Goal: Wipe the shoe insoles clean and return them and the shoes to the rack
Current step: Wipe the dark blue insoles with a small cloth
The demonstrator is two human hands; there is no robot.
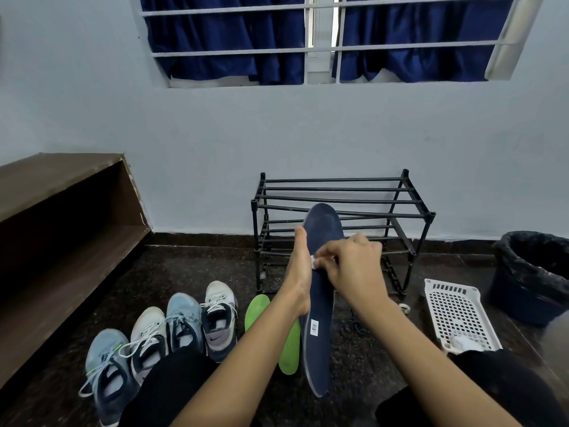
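While left hand (300,272) holds one insole (318,349), right hand (354,266) pinches wipe (314,261) (four shoes (181,322))

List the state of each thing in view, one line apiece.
navy insole: held upright, off the floor.
left hand: grips the navy insole.
right hand: pinches a white wipe against it.
green insoles: lying on the floor.
four shoes: on the floor, off the rack.

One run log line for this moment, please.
wiping | left hand: holds navy insole | right hand: pinches white wipe on it | shoes: floor
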